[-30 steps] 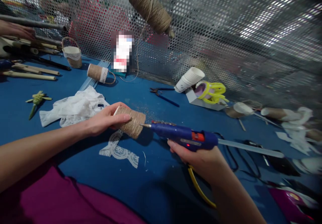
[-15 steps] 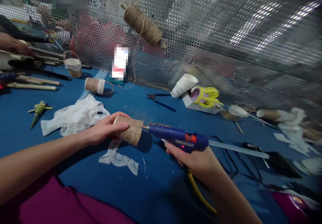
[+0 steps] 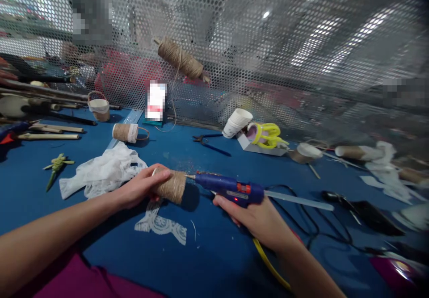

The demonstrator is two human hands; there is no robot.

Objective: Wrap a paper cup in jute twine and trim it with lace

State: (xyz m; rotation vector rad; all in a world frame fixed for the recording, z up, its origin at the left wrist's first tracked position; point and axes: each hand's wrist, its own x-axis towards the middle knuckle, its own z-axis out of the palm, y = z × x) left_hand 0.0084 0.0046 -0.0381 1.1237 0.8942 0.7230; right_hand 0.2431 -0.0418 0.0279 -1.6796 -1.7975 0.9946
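My left hand is closed around a small cup wrapped in brown twine, tilted on its side above the blue table. A blue hot glue gun is gripped in my right hand, its red light lit and a clear glue stick poking out of the back. The gun's metal nozzle is at the cup's right-hand end; whether it touches, I cannot tell. Under the cup lies a strip of white lace, and a heap of white lace sits beside my left forearm.
Near the mesh screen stand a small twine basket, another basket on its side, a phone, pliers, stacked paper cups and yellow-handled scissors. A twine spool hangs on the mesh. Black cables lie right.
The whole view has tilted up slightly, so the table items sit lower in the picture. Both hands keep their holds, with the nozzle still at the cup's end.
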